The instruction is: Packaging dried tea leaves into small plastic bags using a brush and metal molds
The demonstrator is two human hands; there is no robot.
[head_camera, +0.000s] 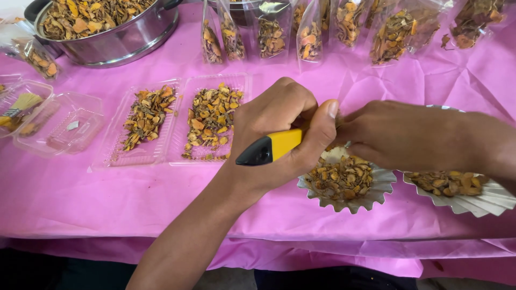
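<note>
Two hands meet at frame centre over a foil cup (344, 185) of dried orange-brown bits. Left hand (279, 134) is closed round a tool w/ yellow-black handle (271, 147), thumb up. Right hand (398, 137), fingers curled, touches the left; what it grips can't be told. Second foil cup (462, 190) lies lower right. Two clear trays (180, 121) of bits sit centre-left on pink counter (80, 198); steel pot (107, 32) upper left, bags (301, 32) along top.

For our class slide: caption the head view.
Left hand grips a yellow-and-black tool above a foil cup of dried pieces; right hand alongside.
</note>
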